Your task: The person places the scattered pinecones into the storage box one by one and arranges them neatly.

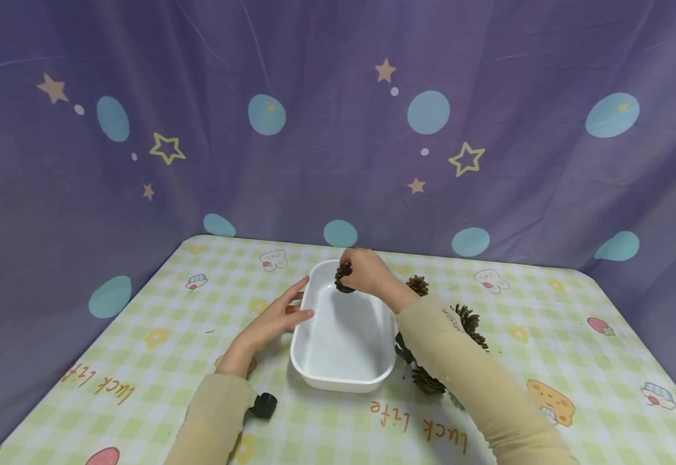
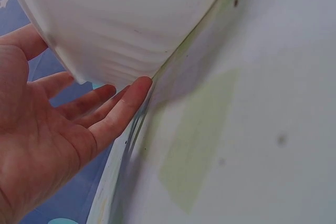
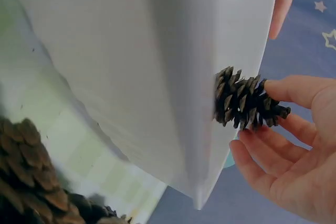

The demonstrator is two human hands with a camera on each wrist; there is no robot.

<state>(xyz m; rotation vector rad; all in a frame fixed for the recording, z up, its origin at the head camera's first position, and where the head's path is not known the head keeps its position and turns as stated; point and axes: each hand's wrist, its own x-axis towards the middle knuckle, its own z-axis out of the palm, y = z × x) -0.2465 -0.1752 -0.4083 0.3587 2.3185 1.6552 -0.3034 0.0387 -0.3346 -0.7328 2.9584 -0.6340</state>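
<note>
Between the thumb and fingers of my right hand [image 1: 367,270] is a brown pine cone [image 3: 247,99], held inside the far end of a white rectangular tub [image 1: 343,382]. In the right wrist view the tub's near wall hides one end of that cone. My left hand [image 1: 274,326] rests against the tub's left side, its fingers fairly straight and spread, thumb near the rim. The left wrist view has those fingertips [image 2: 140,85] touching the tub's outer wall [image 2: 121,35]. No other cone shows on the tub's white floor.
Several more pine cones [image 1: 465,318] lie on the table right of the tub, partly hidden by the right sleeve [image 1: 460,361]. A checked green cloth [image 1: 157,381] covers the table. Behind its far edge hangs a purple curtain [image 1: 338,168]. A small black object [image 1: 265,405] sits by the left cuff.
</note>
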